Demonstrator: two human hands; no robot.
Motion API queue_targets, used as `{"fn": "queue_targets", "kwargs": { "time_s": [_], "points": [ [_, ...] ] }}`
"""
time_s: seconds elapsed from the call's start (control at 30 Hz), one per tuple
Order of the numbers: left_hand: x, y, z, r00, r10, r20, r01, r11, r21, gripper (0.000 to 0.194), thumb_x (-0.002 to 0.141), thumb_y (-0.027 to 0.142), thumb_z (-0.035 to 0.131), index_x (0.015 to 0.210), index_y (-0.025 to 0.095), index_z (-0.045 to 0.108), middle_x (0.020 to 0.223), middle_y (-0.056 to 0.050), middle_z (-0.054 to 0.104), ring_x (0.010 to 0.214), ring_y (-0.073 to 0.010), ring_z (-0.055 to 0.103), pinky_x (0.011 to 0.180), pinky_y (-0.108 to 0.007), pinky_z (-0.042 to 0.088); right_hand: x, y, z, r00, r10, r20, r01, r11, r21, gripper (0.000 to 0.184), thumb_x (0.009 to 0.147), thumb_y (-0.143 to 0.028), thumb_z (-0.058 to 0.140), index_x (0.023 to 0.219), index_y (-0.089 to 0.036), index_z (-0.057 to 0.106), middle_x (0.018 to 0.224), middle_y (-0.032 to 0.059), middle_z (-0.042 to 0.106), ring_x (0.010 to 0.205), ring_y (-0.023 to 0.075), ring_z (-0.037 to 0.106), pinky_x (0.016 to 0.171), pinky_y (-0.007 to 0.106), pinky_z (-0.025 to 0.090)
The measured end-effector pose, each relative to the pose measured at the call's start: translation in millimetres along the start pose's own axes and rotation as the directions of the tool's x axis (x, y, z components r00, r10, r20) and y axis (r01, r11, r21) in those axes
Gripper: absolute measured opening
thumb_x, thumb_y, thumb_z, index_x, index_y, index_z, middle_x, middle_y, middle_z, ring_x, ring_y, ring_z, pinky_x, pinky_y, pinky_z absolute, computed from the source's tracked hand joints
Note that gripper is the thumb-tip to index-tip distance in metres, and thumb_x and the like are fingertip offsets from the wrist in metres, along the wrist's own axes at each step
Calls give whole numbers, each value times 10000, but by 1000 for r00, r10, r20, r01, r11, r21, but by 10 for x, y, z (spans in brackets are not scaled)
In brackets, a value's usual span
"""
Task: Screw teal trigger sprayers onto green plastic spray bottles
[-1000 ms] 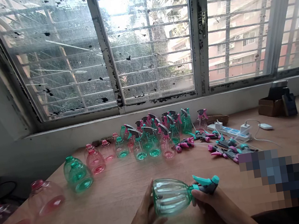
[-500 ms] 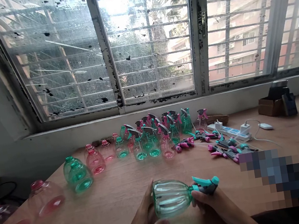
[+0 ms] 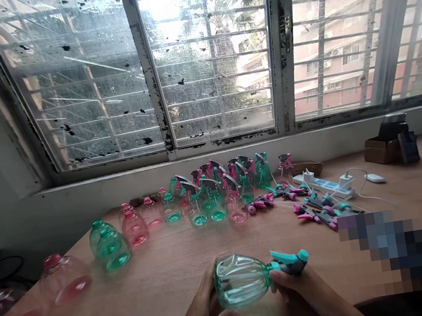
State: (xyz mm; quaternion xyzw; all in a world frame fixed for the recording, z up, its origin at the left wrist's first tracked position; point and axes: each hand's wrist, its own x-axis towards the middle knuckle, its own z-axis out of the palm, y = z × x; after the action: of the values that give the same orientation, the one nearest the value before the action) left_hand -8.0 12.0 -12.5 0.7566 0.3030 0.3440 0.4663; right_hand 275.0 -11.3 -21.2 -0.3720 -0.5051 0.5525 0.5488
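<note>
A clear green spray bottle (image 3: 242, 280) lies sideways between my hands, its base to the left. My left hand (image 3: 208, 306) wraps around the base end, thumb below and fingers behind it. On the neck, the fingers of my right hand (image 3: 293, 283) grip the collar of the spray head (image 3: 289, 260), which is grey with a turquoise trigger and nozzle. Part of the right fingers is hidden behind the neck. Beyond the bottle, loose pink, grey and turquoise spray heads (image 3: 316, 211) lie in a heap on the table.
Bottles with spray heads (image 3: 215, 199) stand grouped below the window. Open green bottles (image 3: 111, 247) and pink bottles (image 3: 65, 280) line the left side of the wooden table (image 3: 166, 281). A white power strip (image 3: 328, 185) with cables and a brown box (image 3: 382, 148) are at the right; a pixelated patch covers something nearer.
The bottle body has turned a little about its long axis and shifted slightly left. Both hands keep their grip, and the other things stay where they were.
</note>
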Motion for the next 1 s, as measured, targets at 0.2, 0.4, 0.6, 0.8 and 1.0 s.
{"fn": "queue_targets", "kwargs": {
  "time_s": [0.2,0.4,0.6,0.8,1.0],
  "points": [
    [-17,-41,58,999,-34,-35,31,997,-71,928,911,449,694,1613,379,91,1651,-53,387,1508,-325,365,1281,-499,167,-8,-51,14,1000,-21,19,21,999,-26,449,781,-585,793,694,-155,697,638,33,703,490,131,538,562,295,405],
    [5,83,52,1000,-22,10,24,990,-139,941,893,462,714,1621,309,137,1681,-82,328,1551,-325,265,1266,-479,233,-1,-40,2,1000,-9,21,10,999,-30,446,776,-586,796,714,-158,685,645,30,707,492,129,537,567,292,405],
    [-5,140,25,1000,-13,-15,12,997,-77,827,923,506,654,1606,308,232,1647,-97,392,1537,-347,295,1256,-496,265,6,-31,-16,999,-7,36,10,998,-68,482,789,-612,773,666,-153,689,613,12,667,493,125,537,580,294,399],
    [-12,-14,42,999,-42,-12,41,993,-107,936,904,419,719,1613,376,110,1583,-85,484,1470,-336,425,1239,-516,284,7,-4,-10,1000,-10,5,10,1000,-3,451,786,-602,783,757,-162,688,656,27,712,482,128,556,542,280,406],
    [-12,47,49,999,-30,24,33,984,-172,900,914,462,686,1616,337,137,1657,-81,376,1551,-338,258,1267,-499,237,1,-26,4,1000,-9,14,9,1000,-9,449,768,-600,796,773,-165,685,647,22,718,479,130,545,553,286,419]
  ]
}}
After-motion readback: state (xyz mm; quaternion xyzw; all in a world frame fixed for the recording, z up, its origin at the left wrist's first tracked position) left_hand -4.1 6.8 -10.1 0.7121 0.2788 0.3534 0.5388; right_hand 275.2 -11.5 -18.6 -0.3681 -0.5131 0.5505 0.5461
